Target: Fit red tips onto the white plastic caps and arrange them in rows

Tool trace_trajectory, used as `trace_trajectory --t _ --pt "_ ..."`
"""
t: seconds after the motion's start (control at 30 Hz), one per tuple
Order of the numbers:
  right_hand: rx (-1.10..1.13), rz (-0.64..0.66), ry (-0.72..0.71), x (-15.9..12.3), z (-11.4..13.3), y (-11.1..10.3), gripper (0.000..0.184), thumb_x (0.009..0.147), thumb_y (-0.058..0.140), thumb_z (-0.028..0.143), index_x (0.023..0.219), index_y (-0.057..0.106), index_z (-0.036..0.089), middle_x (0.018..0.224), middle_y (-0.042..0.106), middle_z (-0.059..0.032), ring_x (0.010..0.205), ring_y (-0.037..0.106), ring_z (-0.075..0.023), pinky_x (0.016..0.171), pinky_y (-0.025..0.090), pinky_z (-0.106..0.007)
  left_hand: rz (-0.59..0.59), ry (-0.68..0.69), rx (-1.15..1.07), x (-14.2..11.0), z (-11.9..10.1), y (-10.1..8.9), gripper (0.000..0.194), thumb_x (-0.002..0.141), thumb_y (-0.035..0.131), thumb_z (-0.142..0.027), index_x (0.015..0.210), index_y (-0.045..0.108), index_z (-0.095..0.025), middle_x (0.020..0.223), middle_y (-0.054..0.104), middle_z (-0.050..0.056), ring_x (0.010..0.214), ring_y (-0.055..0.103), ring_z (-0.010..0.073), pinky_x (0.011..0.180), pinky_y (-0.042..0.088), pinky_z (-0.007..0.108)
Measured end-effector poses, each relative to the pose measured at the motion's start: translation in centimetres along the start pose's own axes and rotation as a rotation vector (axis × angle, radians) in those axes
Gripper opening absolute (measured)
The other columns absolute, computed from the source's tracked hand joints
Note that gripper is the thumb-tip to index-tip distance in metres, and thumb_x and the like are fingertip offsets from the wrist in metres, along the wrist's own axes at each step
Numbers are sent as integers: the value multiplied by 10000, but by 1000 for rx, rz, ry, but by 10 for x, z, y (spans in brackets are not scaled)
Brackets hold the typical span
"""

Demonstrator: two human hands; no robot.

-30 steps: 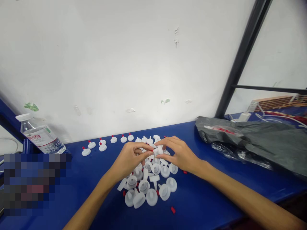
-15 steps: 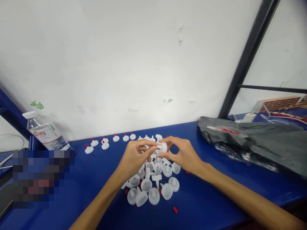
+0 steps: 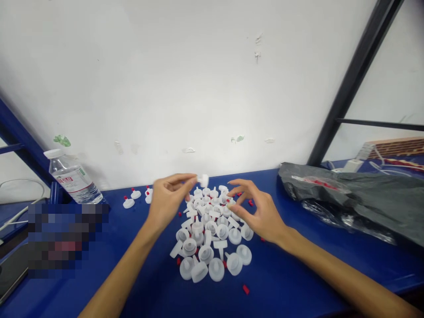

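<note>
A white plastic nozzle cap (image 3: pixel 204 180) is pinched in the fingers of my left hand (image 3: pixel 169 194), raised above the far left side of the pile. Its spout end is hidden behind the fingertips. My right hand (image 3: pixel 260 214) hovers over the pile's right side, thumb and fingers apart, with nothing between them. Below both hands spreads a pile of white nozzle caps (image 3: pixel 216 270), lying upright, tipped or on their sides. Small red tips (image 3: pixel 245 289) are scattered among and around them. Left of my left hand stand white nozzle caps with red tips fitted (image 3: pixel 128 203), partly hidden by that hand.
A clear water bottle (image 3: pixel 74 181) stands at the back left, beside a pixelated patch and a dark phone-like device (image 3: pixel 13 276). Grey plastic bags (image 3: pixel 347 194) lie on the right of the blue table (image 3: pixel 291 282). A wall and a black post (image 3: pixel 356 75) bound the back.
My right hand has let go of the nozzle cap and opened. My left hand has carried the cap away to the left and up. The camera view has shifted slightly left.
</note>
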State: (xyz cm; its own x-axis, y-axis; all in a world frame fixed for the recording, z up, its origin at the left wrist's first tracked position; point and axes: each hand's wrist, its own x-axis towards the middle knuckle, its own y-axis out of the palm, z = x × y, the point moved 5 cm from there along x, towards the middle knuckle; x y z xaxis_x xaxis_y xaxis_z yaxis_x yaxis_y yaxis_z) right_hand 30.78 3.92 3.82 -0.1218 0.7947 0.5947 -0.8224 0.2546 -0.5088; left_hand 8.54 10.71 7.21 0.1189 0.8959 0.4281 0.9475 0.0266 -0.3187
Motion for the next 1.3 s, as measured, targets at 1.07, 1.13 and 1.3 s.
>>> trace_trajectory --t 1.07,1.13,1.3 --pt "-312 198 -3 17 -19 -26 176 938 554 294 1022 697 237 684 686 32 531 582 -125 564 407 -261 194 -84 812 24 58 -34 286 867 506 -371 966 711 -198 908 758 75 750 695 251 692 477 321" --pt "-374 282 -18 15 -20 -22 174 930 573 321 1002 716 253 689 711 30 547 601 -137 565 385 -267 380 -131 631 20 56 -25 279 831 558 -427 872 713 -198 769 742 35 585 655 199 626 468 298" --pt "-404 401 -36 11 -25 -12 107 892 616 281 907 721 269 685 728 37 580 632 -157 556 344 -269 621 -254 470 11 71 -19 315 721 685 -490 842 718 -201 661 727 4 517 629 166 570 450 262"
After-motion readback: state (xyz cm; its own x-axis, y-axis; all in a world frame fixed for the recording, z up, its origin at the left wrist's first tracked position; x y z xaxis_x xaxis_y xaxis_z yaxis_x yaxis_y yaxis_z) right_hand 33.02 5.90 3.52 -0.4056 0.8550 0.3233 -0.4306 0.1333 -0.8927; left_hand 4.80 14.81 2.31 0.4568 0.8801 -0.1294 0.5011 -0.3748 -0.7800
